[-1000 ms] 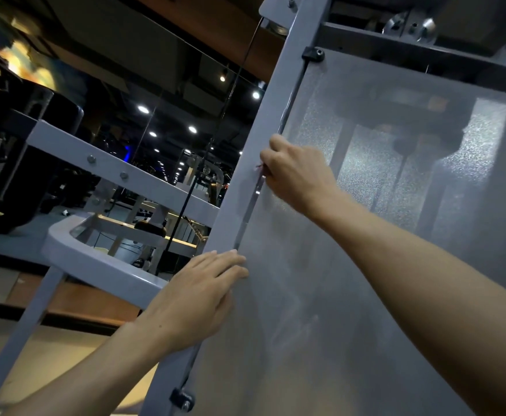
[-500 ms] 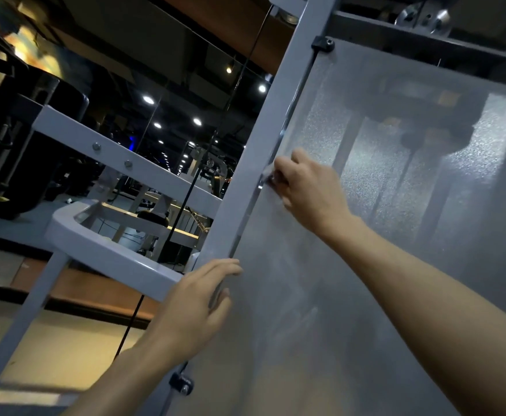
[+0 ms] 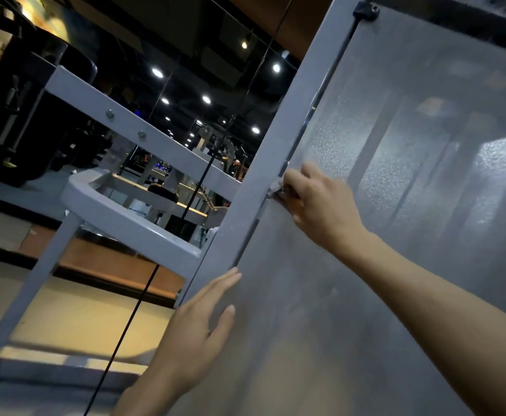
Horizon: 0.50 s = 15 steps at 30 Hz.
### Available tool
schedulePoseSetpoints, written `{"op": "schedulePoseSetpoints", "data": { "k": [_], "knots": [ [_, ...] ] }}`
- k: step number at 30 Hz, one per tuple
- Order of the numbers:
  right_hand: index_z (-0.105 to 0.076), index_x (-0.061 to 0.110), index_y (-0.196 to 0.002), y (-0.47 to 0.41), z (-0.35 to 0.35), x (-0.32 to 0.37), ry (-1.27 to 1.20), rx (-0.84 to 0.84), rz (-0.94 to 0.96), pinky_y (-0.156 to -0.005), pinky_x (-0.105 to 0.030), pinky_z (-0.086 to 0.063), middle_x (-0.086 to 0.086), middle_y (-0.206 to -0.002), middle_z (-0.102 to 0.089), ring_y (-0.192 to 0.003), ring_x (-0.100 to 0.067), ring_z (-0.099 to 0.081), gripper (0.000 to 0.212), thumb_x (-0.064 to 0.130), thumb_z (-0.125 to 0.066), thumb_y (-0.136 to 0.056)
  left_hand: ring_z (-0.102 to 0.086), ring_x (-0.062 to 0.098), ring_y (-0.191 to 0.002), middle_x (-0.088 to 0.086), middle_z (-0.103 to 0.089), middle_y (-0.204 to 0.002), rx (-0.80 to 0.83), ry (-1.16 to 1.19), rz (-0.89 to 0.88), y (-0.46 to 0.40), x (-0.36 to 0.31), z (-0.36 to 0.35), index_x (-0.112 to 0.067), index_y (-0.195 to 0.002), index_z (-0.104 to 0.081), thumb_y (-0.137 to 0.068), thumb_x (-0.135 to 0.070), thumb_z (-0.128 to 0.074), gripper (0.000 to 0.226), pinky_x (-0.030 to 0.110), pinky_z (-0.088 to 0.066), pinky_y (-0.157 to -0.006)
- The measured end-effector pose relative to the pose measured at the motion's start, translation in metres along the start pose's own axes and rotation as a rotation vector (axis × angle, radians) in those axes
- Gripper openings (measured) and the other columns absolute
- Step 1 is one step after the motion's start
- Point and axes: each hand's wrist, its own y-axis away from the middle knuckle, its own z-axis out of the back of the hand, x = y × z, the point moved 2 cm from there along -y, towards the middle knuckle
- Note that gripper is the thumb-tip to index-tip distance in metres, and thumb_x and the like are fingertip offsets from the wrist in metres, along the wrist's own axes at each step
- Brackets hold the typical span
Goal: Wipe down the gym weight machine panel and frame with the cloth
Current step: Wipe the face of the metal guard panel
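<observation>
No readable text, label, brand or number shows anywhere.

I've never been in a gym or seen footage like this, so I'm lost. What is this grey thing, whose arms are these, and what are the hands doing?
The one picture comes from a camera worn on a person's head, looking at their own two bare arms. The big frosted grey sheet is the guard panel of a weight machine; dim shapes show through it but cannot be made out. The painted grey post beside it is the machine's frame. The right hand has its fingers curled on a small pale wad, seemingly the cloth, pressed at the seam between frame and panel. The left hand lies flat, fingers straight, against the panel's edge lower down, holding nothing. Behind are other gym machines and ceiling lights.
</observation>
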Motion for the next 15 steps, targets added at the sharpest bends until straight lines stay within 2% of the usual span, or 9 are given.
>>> {"op": "schedulePoseSetpoints", "data": {
  "k": [4,6,9,11,15],
  "knots": [
    [-0.056,0.012,-0.089,0.017,-0.004,0.014,-0.012,0.123,0.136,-0.041,-0.039,-0.047,-0.009,-0.086,-0.049,-0.048,-0.037,-0.050,0.036,0.046,-0.052,-0.099,-0.025,-0.023,-0.138,-0.043,-0.035,-0.149,0.007,0.033,0.068,0.013,0.003,-0.002,-0.047,-0.148,-0.042,-0.104,-0.030,-0.053,0.049,0.000,-0.021,-0.106],
    [-0.056,0.011,-0.089,0.006,0.002,0.005,-0.005,0.121,0.108,-0.045,-0.038,-0.047,-0.008,-0.085,-0.050,-0.053,-0.037,-0.053,0.033,0.043,-0.060,-0.098,-0.025,-0.025,-0.137,-0.043,-0.035,-0.148,0.016,0.050,0.102,0.019,0.005,-0.001,-0.048,-0.149,-0.041,-0.104,-0.030,-0.053,0.050,0.000,-0.022,-0.106],
    [-0.055,0.012,-0.087,-0.016,0.014,-0.016,-0.003,0.026,-0.050,-0.053,-0.035,-0.041,-0.003,-0.082,-0.046,-0.061,-0.035,-0.053,0.032,0.041,-0.066,-0.097,-0.026,-0.026,-0.135,-0.042,-0.036,-0.148,0.054,0.091,0.157,0.029,0.011,0.001,-0.049,-0.150,-0.039,-0.104,-0.031,-0.053,0.051,0.014,-0.033,-0.112],
    [-0.054,0.013,-0.086,-0.017,0.014,-0.016,-0.006,-0.019,-0.105,-0.053,-0.035,-0.043,-0.001,-0.081,-0.044,-0.061,-0.032,-0.051,0.033,0.041,-0.067,-0.097,-0.025,-0.027,-0.133,-0.043,-0.033,-0.149,0.093,0.088,0.173,0.034,0.012,0.002,-0.050,-0.150,-0.037,-0.104,-0.031,-0.053,0.052,0.018,-0.036,-0.113],
    [-0.053,0.013,-0.088,0.014,-0.006,0.019,-0.033,0.047,0.002,-0.046,-0.041,-0.049,-0.008,-0.084,-0.049,-0.056,-0.037,-0.053,0.032,0.043,-0.059,-0.099,-0.029,-0.028,-0.131,-0.046,-0.039,-0.143,0.108,0.149,0.216,0.035,0.016,0.005,-0.052,-0.148,-0.040,-0.104,-0.028,-0.054,0.051,0.016,-0.036,-0.112]
  ]
}}
